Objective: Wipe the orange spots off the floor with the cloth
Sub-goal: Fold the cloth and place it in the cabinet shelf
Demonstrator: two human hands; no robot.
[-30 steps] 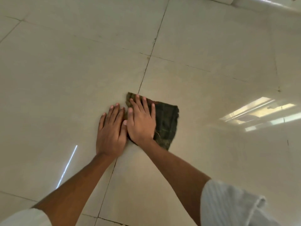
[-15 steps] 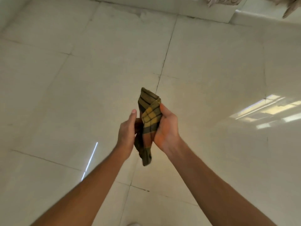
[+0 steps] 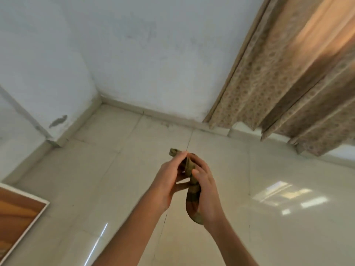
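Note:
The yellow-and-dark checked cloth (image 3: 193, 196) is bunched up and held in the air above the pale tiled floor (image 3: 269, 217). My left hand (image 3: 169, 181) pinches its upper end, where a corner sticks out past the fingertips. My right hand (image 3: 204, 191) wraps around the cloth's middle, and the lower end hangs below the palm. I see no orange spots on the tiles in view.
A white wall (image 3: 144, 54) with a skirting board meets the floor ahead, forming a corner at the left. Patterned beige curtains (image 3: 288, 83) hang at the upper right. A wooden panel with a white edge (image 3: 17, 215) lies at the lower left.
The cloth has gone from lying flat under both hands to being lifted and bunched between them. My view has tilted up, so the wall and curtains now show.

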